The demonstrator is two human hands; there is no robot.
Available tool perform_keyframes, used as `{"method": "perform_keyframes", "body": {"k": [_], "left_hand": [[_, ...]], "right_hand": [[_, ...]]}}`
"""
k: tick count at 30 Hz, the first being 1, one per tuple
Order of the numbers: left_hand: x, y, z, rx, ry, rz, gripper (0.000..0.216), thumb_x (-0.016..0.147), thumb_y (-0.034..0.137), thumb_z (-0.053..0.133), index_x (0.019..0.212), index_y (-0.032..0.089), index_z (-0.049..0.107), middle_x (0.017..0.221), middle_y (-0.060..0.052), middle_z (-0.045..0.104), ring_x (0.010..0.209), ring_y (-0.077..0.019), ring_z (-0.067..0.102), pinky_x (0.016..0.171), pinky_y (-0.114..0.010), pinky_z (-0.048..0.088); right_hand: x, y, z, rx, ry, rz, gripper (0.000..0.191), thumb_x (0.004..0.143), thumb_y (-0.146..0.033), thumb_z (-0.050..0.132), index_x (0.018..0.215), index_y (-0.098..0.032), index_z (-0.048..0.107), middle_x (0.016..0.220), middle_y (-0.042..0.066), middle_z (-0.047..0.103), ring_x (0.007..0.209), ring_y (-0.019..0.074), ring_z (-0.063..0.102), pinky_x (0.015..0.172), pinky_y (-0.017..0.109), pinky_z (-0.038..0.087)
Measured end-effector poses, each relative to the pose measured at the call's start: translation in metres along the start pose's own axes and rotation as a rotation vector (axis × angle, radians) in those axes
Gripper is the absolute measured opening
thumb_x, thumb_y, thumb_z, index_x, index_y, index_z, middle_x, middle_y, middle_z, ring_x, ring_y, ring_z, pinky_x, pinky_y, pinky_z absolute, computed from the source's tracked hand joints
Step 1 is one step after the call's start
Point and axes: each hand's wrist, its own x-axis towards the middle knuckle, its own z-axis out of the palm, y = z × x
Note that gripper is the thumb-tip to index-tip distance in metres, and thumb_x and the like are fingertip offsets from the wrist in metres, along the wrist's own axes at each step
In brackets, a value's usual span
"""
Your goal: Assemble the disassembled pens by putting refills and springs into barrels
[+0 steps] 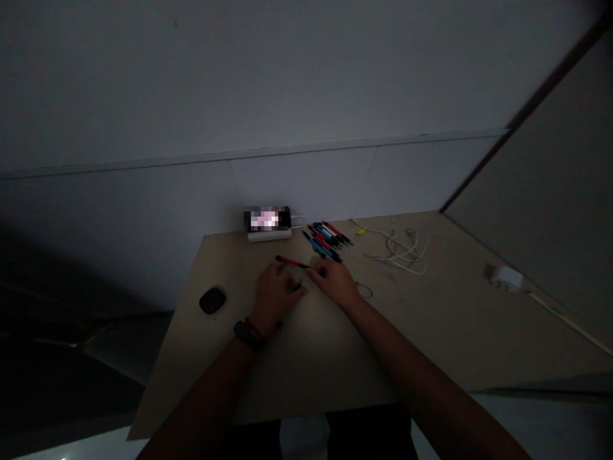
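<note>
Both hands met over the wooden table (pixel 431 332), the left hand (pixel 275 295) and right hand (pixel 335 281) curled around a small dark pen part (pixel 299 283). A red pen (pixel 291 260) lay just beyond, near a pile of pens (pixel 326 240).

A black computer mouse (pixel 212 299) lies on the tan table (pixel 431 338), left of centre in the frame. At the table's far edge, just above centre, a lit phone (pixel 267 219) leans against the wall over a white block (pixel 269 235). To the right of centre a white cable (pixel 402 252) sprawls in loose loops. Further right, near the side wall, sits a white charger (pixel 502 276).
</note>
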Motion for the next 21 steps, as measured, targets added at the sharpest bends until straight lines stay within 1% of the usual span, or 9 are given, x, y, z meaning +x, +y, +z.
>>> {"method": "perform_keyframes", "body": {"k": [3,6,9,12,14,16,21], "left_hand": [[0.0014,0.0007,-0.0014,-0.041,-0.004,0.021,0.019,0.078,0.034,0.082,0.077,0.020,0.070,0.132,-0.012,0.063,0.124,-0.0310,0.057,0.108,-0.049,0.043],[0.0030,0.0003,-0.0010,-0.122,0.055,0.030,0.015,0.082,0.033,0.079,0.081,0.021,0.070,0.116,-0.009,0.070,0.110,-0.0272,0.064,0.100,-0.045,0.049],[0.0027,0.0003,0.0004,-0.247,0.093,0.028,0.015,0.088,0.037,0.073,0.088,0.022,0.070,0.096,-0.005,0.074,0.090,-0.0233,0.068,0.085,-0.038,0.053],[0.0006,0.0018,0.0015,-0.316,0.105,0.032,0.015,0.090,0.039,0.069,0.090,0.023,0.070,0.089,-0.003,0.075,0.080,-0.0216,0.069,0.077,-0.035,0.053],[-0.0006,0.0033,0.0022,-0.338,0.103,0.046,0.014,0.090,0.037,0.069,0.091,0.024,0.071,0.088,-0.003,0.076,0.078,-0.0208,0.069,0.076,-0.034,0.052],[-0.0013,0.0045,0.0031,-0.355,0.095,0.065,0.014,0.091,0.036,0.068,0.092,0.023,0.072,0.089,-0.002,0.076,0.077,-0.0205,0.068,0.076,-0.033,0.053],[-0.0012,0.0043,0.0079,-0.394,0.094,0.153,0.011,0.086,0.030,0.073,0.092,0.022,0.071,0.094,-0.004,0.075,0.085,-0.0223,0.069,0.082,-0.035,0.053]], "right_hand": [[0.0004,0.0016,0.0000,0.002,-0.016,-0.031,0.026,0.089,-0.041,0.063,0.072,-0.021,0.067,0.073,0.003,0.069,0.068,0.0175,0.060,0.062,0.028,0.036],[0.0009,0.0040,0.0002,0.099,0.012,-0.046,0.037,0.095,-0.047,0.053,0.072,-0.021,0.065,0.071,0.003,0.066,0.067,0.0177,0.058,0.063,0.028,0.036],[0.0009,0.0047,0.0008,0.272,0.029,-0.058,0.052,0.098,-0.058,0.041,0.064,-0.022,0.055,0.062,0.001,0.056,0.063,0.0178,0.053,0.062,0.029,0.035],[-0.0004,0.0030,0.0025,0.412,-0.057,-0.103,0.059,0.096,-0.067,0.037,0.057,-0.023,0.046,0.055,-0.001,0.045,0.058,0.0166,0.046,0.059,0.030,0.033],[-0.0018,0.0014,0.0037,0.440,-0.125,-0.117,0.061,0.093,-0.071,0.042,0.055,-0.023,0.043,0.053,-0.002,0.040,0.055,0.0156,0.041,0.056,0.030,0.030],[-0.0033,-0.0002,0.0043,0.455,-0.158,-0.116,0.061,0.090,-0.072,0.047,0.054,-0.023,0.043,0.053,-0.003,0.038,0.054,0.0150,0.039,0.055,0.029,0.028],[-0.0043,-0.0017,0.0029,0.544,-0.170,-0.064,0.060,0.092,-0.070,0.046,0.052,-0.024,0.044,0.051,-0.002,0.041,0.051,0.0152,0.039,0.054,0.031,0.032]]}}
